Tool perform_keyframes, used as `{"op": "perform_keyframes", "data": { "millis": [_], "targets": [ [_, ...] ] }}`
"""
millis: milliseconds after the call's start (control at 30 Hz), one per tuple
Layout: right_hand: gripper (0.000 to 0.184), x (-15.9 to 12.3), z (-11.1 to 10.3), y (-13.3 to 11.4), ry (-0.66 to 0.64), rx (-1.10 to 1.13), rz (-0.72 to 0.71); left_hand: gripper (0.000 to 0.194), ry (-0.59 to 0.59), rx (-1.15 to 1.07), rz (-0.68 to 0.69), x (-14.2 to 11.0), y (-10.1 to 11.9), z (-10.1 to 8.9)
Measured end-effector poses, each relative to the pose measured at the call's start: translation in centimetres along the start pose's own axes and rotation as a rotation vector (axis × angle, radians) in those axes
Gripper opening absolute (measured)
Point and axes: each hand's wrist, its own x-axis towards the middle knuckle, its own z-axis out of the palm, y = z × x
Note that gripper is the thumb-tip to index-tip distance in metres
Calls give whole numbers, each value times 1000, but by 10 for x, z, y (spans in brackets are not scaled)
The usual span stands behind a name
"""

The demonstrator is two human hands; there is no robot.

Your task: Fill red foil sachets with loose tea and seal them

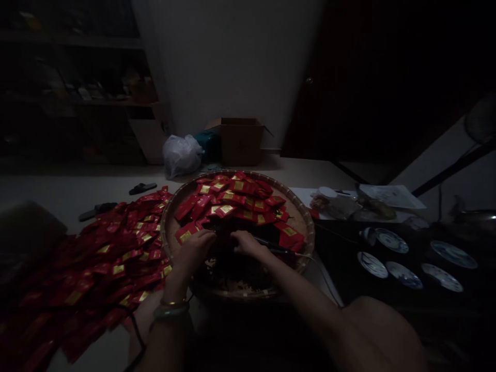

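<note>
Over a round woven tray [310, 232], two bare hands meet near a bank of red packets [234, 199]

From the head camera, the scene is dim. The left hand [201, 242] bends over the tray's middle, fingers curled inward and close together, with a gold band [173, 303] and a green bangle [171, 311] at the wrist. Opposite it, and apart from it, the right hand [250, 244] has its fingers folded too. The light is poor between them, so whether either hand pinches anything cannot be told.

The red packets, marked with gold patches, are piled across the tray's far half, with a few at its sides. Nearer the person lies a dark mass [240, 268], too shadowed to name, with pale bits around it. A slim dark tool [281, 251] sits beside the right forearm, a cord [323, 271] running over the rim.

Left of the tray, a large heap of similar packets [132, 248] spreads over the floor, near dark slippers [142, 188]. Beyond the tray stand a stuffed plastic bag [182, 154] and an open cardboard box [241, 142]. To the right, blue-and-white dishes [372, 264] rest on a dark surface [337, 243].
</note>
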Motion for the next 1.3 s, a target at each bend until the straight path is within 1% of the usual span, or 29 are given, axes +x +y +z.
{"op": "perform_keyframes", "data": {
  "millis": [100,167,200,267,333,367,467,533,600,667,733,833,967,1000,1067,1100,1133,1233,1267,1300],
  "targets": [
    [31,0,-17,7,105,92,60,23,-19,-68,-7,0,1,3],
    [30,-2,-34,8,181,184,63,23,-23,-118,7,0,2,5],
    [29,-4,-42,5,225,273,35,23,-22,-138,11,1,3,6],
    [29,-7,-58,-6,297,507,-72,22,-19,-164,4,2,4,9],
    [30,-10,-69,-21,297,658,-181,21,-14,-181,-9,3,5,12],
    [31,-11,-73,-29,269,668,-216,21,-9,-192,-15,3,5,13],
    [34,-12,-77,-45,201,580,-247,20,16,-231,-20,4,5,14],
    [37,-12,-76,-48,207,505,-243,19,29,-231,-2,4,6,13],
    [37,-11,-74,-48,243,442,-250,18,33,-210,38,3,6,13],
    [32,-11,-71,-48,270,383,-281,19,31,-189,61,3,6,12],
    [26,-9,-68,-49,267,333,-309,19,19,-174,63,3,5,12],
    [20,-5,-65,-50,282,310,-299,18,21,-136,94,2,5,12],
    [21,-11,-69,-37,406,404,-186,18,70,-68,184,0,4,11],
    [22,-16,-70,-31,395,421,-160,17,79,-54,192,-1,4,11],
    [22,-28,-71,-21,319,390,-153,17,80,-32,189,-1,4,10],
    [23,-34,-70,-18,294,341,-175,17,76,-27,181,-2,3,9],
    [24,-39,-68,-17,299,280,-208,16,72,-28,169,-2,3,9],
    [25,-48,-57,-23,411,95,-361,17,58,-52,137,-2,5,10],
    [23,-48,-53,-26,413,39,-420,17,50,-61,133,-2,6,11],
    [20,-47,-48,-30,385,-15,-468,17,37,-68,131,-2,7,11]
  ]
}}
